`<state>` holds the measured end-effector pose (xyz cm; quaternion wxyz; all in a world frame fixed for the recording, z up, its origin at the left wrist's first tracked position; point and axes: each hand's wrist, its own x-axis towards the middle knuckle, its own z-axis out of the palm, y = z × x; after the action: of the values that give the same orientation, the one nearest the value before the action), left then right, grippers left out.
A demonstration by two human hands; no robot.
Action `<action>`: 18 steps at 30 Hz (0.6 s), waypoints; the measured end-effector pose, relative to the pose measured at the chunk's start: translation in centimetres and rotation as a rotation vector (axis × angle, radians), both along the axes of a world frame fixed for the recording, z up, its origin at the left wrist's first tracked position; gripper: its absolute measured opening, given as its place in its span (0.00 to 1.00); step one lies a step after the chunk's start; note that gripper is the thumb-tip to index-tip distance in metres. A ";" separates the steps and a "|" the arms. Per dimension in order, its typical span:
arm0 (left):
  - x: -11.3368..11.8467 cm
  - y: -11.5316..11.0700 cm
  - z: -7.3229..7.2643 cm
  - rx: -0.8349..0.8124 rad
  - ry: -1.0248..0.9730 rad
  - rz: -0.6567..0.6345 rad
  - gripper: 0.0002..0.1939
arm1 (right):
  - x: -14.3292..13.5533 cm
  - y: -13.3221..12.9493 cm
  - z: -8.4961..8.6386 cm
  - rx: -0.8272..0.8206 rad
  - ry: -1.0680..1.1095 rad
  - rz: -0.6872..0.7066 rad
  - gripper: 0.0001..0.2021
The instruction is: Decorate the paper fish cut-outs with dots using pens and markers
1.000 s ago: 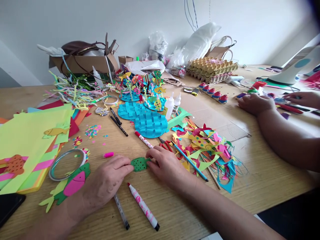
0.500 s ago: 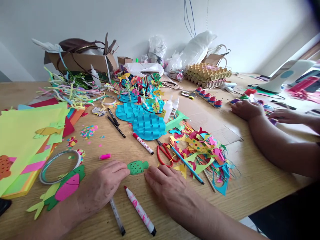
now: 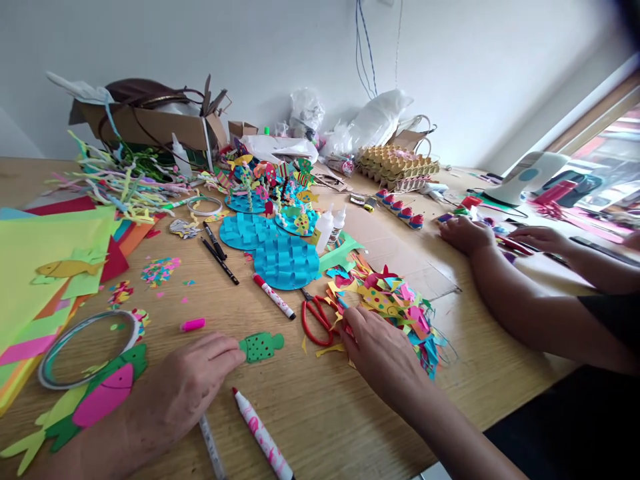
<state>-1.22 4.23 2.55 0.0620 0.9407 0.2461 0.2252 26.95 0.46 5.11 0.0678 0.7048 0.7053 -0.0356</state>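
One green fish (image 3: pixel 261 347) lies on the bench (image 3: pixel 320 413), longways left to right. My left hand (image 3: pixel 207 363) pinches its left end; my right hand (image 3: pixel 377 348) is farther off, right of the fish. I can't tell what it holds.

A craft workroom, I'd say: coloured paper (image 3: pixel 45 250) lies left of the left hand (image 3: pixel 193 377), pipe cleaners (image 3: pixel 135 181) heap beyond it, bright scraps (image 3: pixel 383 300) (quite a drift) spread by the right hand (image 3: pixel 377 350); farther past both hands stand glue bottles (image 3: pixel 324 229) and stacked egg trays (image 3: pixel 397 167).
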 end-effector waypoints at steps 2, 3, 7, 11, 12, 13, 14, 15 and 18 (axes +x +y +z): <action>-0.1 0.0 -0.2 -0.008 0.011 0.006 0.22 | 0.0 0.0 -0.4 0.006 -0.026 -0.023 0.08; -0.2 -0.1 -0.3 -0.012 0.013 0.017 0.21 | 0.0 0.0 -0.6 0.016 -0.032 -0.037 0.08; -0.3 -0.2 -1.2 -0.026 -0.017 0.060 0.21 | 0.4 -0.1 -0.8 0.129 -0.024 -0.077 0.05; -0.4 -0.2 -1.9 -0.023 -0.039 0.077 0.21 | 1.2 -0.1 -0.7 0.145 0.006 -0.089 0.02; -0.4 -0.2 -2.0 -0.022 -0.042 0.081 0.21 | 1.3 -0.2 -0.7 0.138 0.008 -0.081 0.03; -0.5 -0.1 -2.0 -0.018 -0.047 0.083 0.21 | 1.4 -0.2 -0.7 0.135 0.007 -0.070 0.03; -0.5 -0.1 -1.9 -0.009 -0.055 0.084 0.21 | 1.4 -0.2 -0.8 0.138 0.005 -0.060 0.03; -0.5 0.0 -1.8 0.005 -0.069 0.086 0.21 | 1.4 -0.3 -0.8 0.145 0.001 -0.055 0.03; -0.7 0.3 -1.0 0.038 -0.088 0.096 0.20 | 1.5 -0.2 -0.9 0.142 -0.017 -0.056 0.03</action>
<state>-1.89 4.51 1.56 0.0442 0.9179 0.2837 0.2738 28.49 0.23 4.19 0.0225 0.7275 0.6855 0.0184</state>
